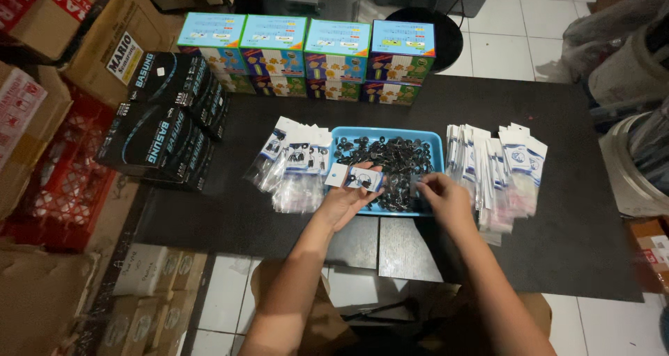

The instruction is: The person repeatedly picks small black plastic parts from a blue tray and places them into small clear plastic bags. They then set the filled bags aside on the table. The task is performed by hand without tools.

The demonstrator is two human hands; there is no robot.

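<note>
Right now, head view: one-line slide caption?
Left hand holds a small packet over a blue tray of black parts; right hand reaches in.

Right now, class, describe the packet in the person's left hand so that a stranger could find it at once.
On the dark table lies a blue tray of small black parts. At its front left edge, the left hand holds a small clear packet with a white-and-blue card, the only packet lifted from the piles.

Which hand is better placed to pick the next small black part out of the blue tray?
Probably the right hand: it is already over the blue tray among the black parts. The left hand is occupied, holding a small packet.
</note>
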